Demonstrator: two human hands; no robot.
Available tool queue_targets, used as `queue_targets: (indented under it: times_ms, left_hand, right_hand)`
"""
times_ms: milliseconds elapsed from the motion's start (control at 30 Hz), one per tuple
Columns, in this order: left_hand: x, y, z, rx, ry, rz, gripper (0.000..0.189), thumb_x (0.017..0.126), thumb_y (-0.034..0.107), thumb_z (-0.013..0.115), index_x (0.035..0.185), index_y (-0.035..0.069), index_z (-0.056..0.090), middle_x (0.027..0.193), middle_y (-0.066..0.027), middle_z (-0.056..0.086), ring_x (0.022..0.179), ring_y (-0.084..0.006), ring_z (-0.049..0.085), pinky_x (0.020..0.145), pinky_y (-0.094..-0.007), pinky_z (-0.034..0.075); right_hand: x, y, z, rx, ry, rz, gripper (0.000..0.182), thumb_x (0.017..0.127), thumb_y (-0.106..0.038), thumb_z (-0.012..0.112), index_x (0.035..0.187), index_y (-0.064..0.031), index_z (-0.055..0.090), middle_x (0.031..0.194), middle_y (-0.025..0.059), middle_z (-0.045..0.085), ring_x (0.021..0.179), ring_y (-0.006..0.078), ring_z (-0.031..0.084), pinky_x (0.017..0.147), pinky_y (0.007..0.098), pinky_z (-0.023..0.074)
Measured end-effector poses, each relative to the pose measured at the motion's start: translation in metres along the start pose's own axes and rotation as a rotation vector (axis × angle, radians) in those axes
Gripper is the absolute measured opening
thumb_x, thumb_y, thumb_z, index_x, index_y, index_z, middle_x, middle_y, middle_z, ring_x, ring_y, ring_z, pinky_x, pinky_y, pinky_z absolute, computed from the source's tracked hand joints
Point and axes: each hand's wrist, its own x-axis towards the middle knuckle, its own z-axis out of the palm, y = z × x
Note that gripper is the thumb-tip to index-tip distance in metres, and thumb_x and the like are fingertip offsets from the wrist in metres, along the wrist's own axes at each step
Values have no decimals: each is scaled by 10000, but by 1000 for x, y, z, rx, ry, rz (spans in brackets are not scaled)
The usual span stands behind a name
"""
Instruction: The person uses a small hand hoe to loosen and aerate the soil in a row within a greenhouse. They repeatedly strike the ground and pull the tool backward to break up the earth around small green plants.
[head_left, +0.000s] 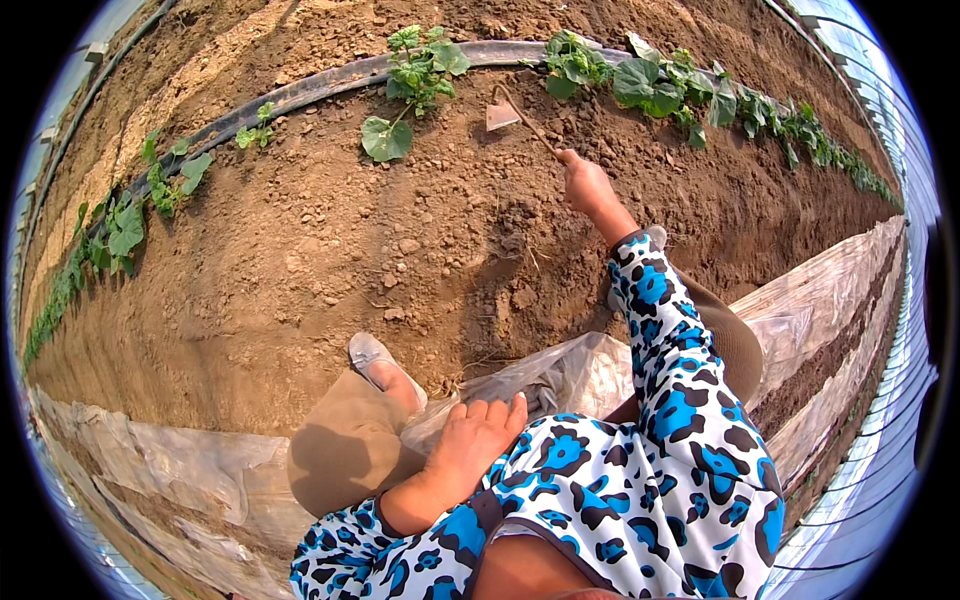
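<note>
My right hand (586, 182) is stretched out ahead and closed around the thin handle of a small hand hoe (502, 115). The hoe's metal blade lies at the soil, between two clumps of leafy vine plants. A plant with broad green leaves (387, 139) stands left of the blade, and another clump (574, 64) grows to the right of it. Close to my body, my left hand (480, 435) rests near my lap with its fingers together and slightly bent; nothing shows in it. Whether its palm touches my clothing cannot be seen.
A dark drip hose (315, 88) curves along the plant row. Loose brown soil with clods (390, 247) spreads before me. Crumpled clear plastic sheeting (592, 367) lies by my feet and along both sides. More vines (124, 229) grow at the left. Greenhouse film walls rise at the edges.
</note>
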Motion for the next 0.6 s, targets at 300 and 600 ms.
queue_targets:
  times_ms: [300,600]
  left_hand:
    - [11,-13,-2,-26,-61,6,455,835,172,537,1285,103,539,802,-14,552,748,-181,565,639,-331,444]
    - [10,-20,3,-36,-87,-20,469,832,153,537,1299,105,527,825,-19,553,750,-183,565,636,-331,440]
  right_hand:
    - [98,21,14,-187,164,57,364,929,-107,459,1280,-188,507,956,204,683,910,400,654,771,499,506]
    - [108,25,18,-137,172,13,404,931,-102,446,1324,-173,508,943,217,681,899,380,662,766,479,506]
